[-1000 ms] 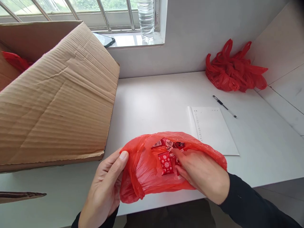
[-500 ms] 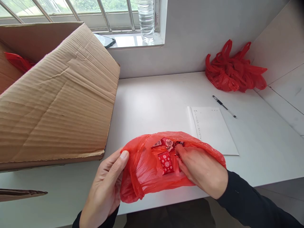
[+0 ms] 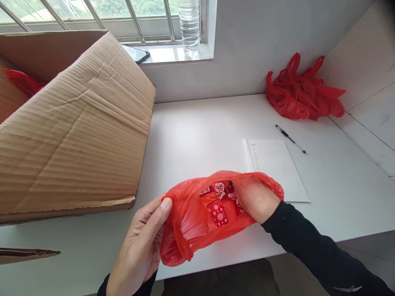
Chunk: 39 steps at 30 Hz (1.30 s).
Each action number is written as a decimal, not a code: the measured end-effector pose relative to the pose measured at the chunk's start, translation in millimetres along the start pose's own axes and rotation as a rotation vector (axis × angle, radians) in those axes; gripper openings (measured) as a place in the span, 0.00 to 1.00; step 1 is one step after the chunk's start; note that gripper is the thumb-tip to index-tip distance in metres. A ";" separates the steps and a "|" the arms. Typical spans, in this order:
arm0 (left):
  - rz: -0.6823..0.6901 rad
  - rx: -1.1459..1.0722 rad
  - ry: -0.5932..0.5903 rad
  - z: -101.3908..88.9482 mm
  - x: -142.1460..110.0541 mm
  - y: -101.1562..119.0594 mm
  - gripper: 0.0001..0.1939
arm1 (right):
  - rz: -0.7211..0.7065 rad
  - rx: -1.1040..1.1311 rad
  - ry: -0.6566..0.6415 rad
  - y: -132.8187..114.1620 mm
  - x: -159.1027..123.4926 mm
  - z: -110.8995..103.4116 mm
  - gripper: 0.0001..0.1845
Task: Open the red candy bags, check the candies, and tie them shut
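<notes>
Red plastic bag point(image 3: 188, 222) lies at the near edge of the white tabletop point(image 3: 200, 131), held between our two hands. Our left hand point(image 3: 142, 246) grips the bag's left rim, thumb on top and fingers curled underneath, pinching the plastic. Our right hand point(image 3: 254, 197) reaches into the bag's mouth; its fingers are hidden among the plastic, so we cannot tell whether they are clamped on anything. Just left of those fingers, inside the bag, sit small red printed packets point(image 3: 219, 205). Beyond the right hand lies a sheet of paper point(image 3: 274, 168), with a pen point(image 3: 290, 139) just past it. Left of our left hand looms a big cardboard box point(image 3: 70, 123), its flap tilted toward us. Farther off, well beyond the right hand, a heap of red bags point(image 3: 304, 96) rests against the wall. On the windowsill stand a water bottle point(image 3: 189, 24) and a phone point(image 3: 135, 52).
</notes>
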<state>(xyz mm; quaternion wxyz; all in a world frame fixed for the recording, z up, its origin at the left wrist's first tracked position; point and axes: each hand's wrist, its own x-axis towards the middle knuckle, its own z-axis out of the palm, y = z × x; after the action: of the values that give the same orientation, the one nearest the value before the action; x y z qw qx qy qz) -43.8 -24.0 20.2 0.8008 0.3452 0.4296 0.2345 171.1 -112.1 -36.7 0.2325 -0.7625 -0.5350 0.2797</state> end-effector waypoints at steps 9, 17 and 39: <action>0.003 -0.007 -0.013 -1.9 1.6 1.1 0.14 | -0.021 -0.259 0.165 -5.2 -8.1 -3.6 0.13; -0.005 0.000 -0.022 -3.4 2.6 0.5 0.16 | 0.036 -0.337 0.173 -7.7 -7.1 -2.1 0.20; 0.045 0.014 -0.036 0.8 4.1 -2.1 0.15 | 0.034 -0.506 -0.055 -32.5 16.4 30.7 0.19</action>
<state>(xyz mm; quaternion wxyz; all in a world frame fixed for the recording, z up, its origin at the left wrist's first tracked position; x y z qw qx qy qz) -40.9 -22.9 16.8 0.8005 0.3643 0.4090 0.2433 132.6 -84.5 -41.0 0.0150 -0.7975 -0.5812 0.1613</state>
